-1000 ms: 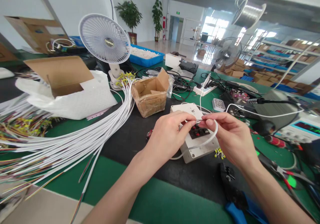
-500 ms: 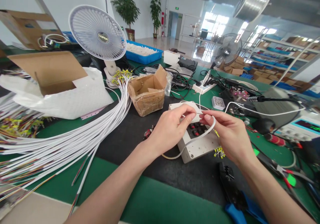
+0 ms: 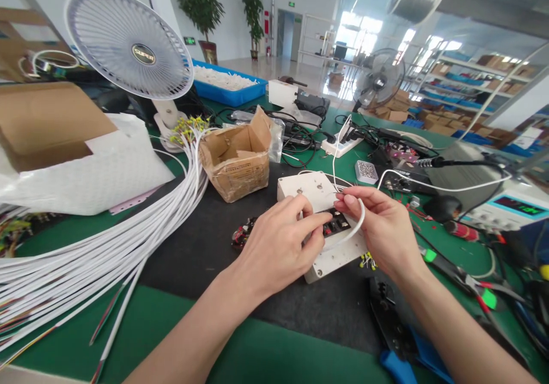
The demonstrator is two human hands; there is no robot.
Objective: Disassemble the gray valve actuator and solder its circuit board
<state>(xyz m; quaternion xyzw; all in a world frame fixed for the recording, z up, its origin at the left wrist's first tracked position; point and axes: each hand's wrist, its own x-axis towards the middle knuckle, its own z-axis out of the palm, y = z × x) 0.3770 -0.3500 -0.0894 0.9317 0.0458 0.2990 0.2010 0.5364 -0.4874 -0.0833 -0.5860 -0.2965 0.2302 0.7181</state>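
My right hand [image 3: 384,226] pinches a white cable [image 3: 359,218] near its end, where thin wire ends stick out between thumb and fingertips. The cable curves down from that hand across a white box [image 3: 338,258]. Over the box is my left hand [image 3: 281,238], holding nothing, with its index finger stretched onto a row of black clip terminals with red parts [image 3: 340,221]. Its other fingers are bent and apart. The hand covers the left part of the box. Two small metal toggles [image 3: 319,186] stand on the box's rear face.
White cables [image 3: 171,218] lie bundled at left beside an open cardboard box [image 3: 240,169]. A blue-handled crimping tool [image 3: 392,321] lies near my right forearm. Pliers [image 3: 472,284], a power supply [image 3: 514,206] and a white fan [image 3: 132,46] stand or lie around.
My left hand has let go of the cable end and come down onto the box's terminals. My right hand keeps its pinch on the cable. The view has turned slightly right.
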